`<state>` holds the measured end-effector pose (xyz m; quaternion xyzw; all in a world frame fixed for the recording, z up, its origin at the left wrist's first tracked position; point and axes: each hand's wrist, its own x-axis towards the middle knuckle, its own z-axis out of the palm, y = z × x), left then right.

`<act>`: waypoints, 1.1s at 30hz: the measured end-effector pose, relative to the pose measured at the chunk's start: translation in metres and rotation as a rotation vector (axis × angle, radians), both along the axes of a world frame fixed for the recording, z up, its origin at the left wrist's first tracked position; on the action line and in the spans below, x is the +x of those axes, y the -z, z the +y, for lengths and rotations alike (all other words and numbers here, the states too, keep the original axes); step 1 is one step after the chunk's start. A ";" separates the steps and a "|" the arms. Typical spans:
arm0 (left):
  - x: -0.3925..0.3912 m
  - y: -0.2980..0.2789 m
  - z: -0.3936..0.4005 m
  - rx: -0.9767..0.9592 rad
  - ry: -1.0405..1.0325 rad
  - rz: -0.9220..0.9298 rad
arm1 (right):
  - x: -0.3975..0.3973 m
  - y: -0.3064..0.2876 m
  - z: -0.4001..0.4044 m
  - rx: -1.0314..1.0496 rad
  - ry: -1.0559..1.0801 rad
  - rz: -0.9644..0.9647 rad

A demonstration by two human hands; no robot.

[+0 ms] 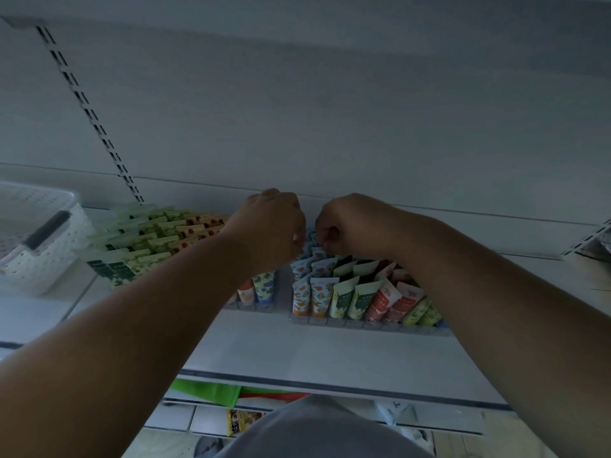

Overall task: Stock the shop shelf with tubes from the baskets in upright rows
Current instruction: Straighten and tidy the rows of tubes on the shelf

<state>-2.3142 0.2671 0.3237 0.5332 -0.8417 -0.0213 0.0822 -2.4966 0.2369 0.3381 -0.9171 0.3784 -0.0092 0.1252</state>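
Note:
Upright rows of printed tubes (357, 292) stand in a clear divider tray (370, 325) on the white shelf (297, 352). A second block of green and orange tubes (155, 239) stands to the left. Both my hands reach to the back of the blue-tube row (317, 259). My left hand (274, 226) has its fingers curled down at the tops of the rear tubes. My right hand (344, 226) is curled too, pinching the top of a rear blue tube. What my left fingers hold is hidden behind the hand.
A white perforated basket (36, 239) with a grey handle sits on the shelf at the far left. The slotted upright (89, 114) runs up the back panel. Green and red packs (211, 391) lie on the shelf below.

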 end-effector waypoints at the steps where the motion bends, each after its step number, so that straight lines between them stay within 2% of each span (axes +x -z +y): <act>1: 0.000 0.000 0.000 -0.002 0.000 0.001 | 0.001 -0.002 0.000 -0.013 -0.020 0.016; 8: 0.002 0.004 0.000 0.001 -0.002 0.056 | 0.000 -0.003 -0.001 -0.042 -0.016 0.035; 13: 0.009 0.005 0.011 -0.079 0.022 0.211 | -0.005 -0.007 0.009 0.018 0.030 -0.100; 17: 0.017 0.007 0.020 -0.055 0.113 0.194 | -0.008 -0.010 0.015 0.069 0.033 -0.040; 22: 0.015 0.007 0.019 -0.064 0.108 0.139 | -0.006 -0.005 0.015 0.074 0.049 0.039; 33: 0.015 0.006 0.027 -0.088 0.089 0.219 | -0.008 -0.003 0.021 0.034 0.080 -0.039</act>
